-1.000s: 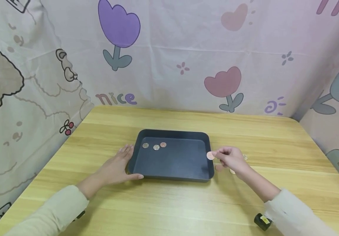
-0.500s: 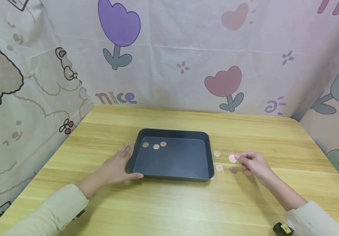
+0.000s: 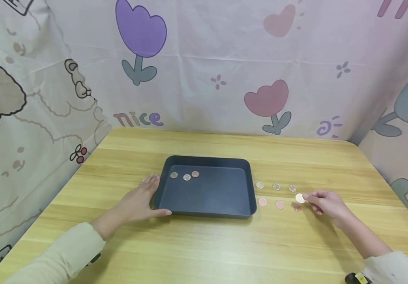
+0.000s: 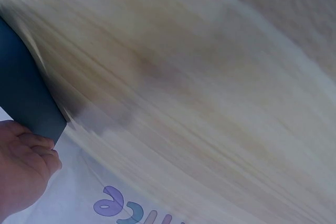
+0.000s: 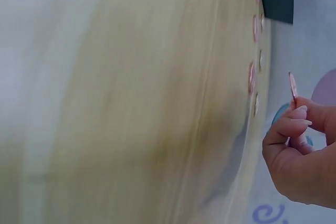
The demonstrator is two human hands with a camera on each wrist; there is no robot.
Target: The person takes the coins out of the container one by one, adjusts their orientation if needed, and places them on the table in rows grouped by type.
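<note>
A dark rectangular tray (image 3: 209,199) lies on the table. My left hand (image 3: 134,203) rests at its left end, fingers extended along the side wall and thumb by the front edge. In the air right of the tray, my right hand (image 3: 328,205) pinches a copper-coloured coin (image 3: 300,198) between thumb and fingertips. The right wrist view shows this coin (image 5: 293,86) edge-on. Beneath and left of it are two short rows of coins: silvery ones (image 3: 276,187) behind, copper ones (image 3: 279,204) in front. Inside the tray lie two silvery coins (image 3: 187,177) and a copper one (image 3: 195,174).
The wooden table (image 3: 204,248) reaches back to a printed cloth (image 3: 204,47) hanging behind it. More cloth (image 3: 23,118) hangs along the left side, and some along the right. The left wrist view catches the tray's corner (image 4: 31,87).
My right hand has moved right with the pinched coin, from over the tray's right rim to beyond the rows, uncovering coins on the table. My left hand stays in place.
</note>
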